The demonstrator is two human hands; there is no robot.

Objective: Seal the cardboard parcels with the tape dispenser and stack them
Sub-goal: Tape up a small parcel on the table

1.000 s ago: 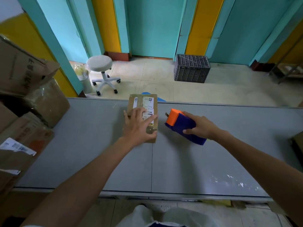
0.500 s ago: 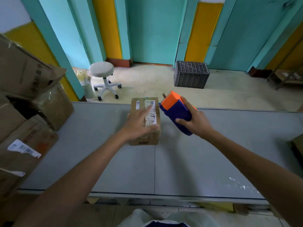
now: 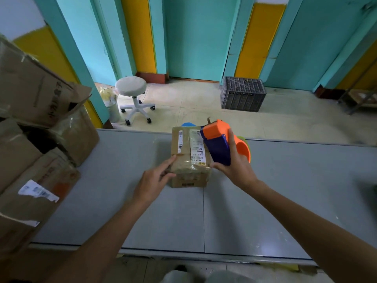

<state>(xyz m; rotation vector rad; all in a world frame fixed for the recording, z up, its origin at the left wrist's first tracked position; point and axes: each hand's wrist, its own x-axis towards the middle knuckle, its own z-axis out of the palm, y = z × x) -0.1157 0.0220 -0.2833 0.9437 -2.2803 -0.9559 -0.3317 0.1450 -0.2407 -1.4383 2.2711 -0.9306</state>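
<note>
A small cardboard parcel (image 3: 184, 160) with white shipping labels on top sits near the far edge of the grey table (image 3: 285, 201). My left hand (image 3: 154, 180) rests against the parcel's near left side, fingers straight. My right hand (image 3: 236, 166) grips an orange and blue tape dispenser (image 3: 219, 142), held lifted over the parcel's right top edge, its toothed blade end pointing away from me.
A stack of large, worn cardboard boxes (image 3: 34, 139) fills the table's left end. Beyond the table stand a white wheeled stool (image 3: 132, 94) and a dark plastic crate (image 3: 242, 92) on the tiled floor.
My right hand lifted the dispenser off the table and carried it left and up over the parcel. My left hand slid from the parcel's top to its near left side.
</note>
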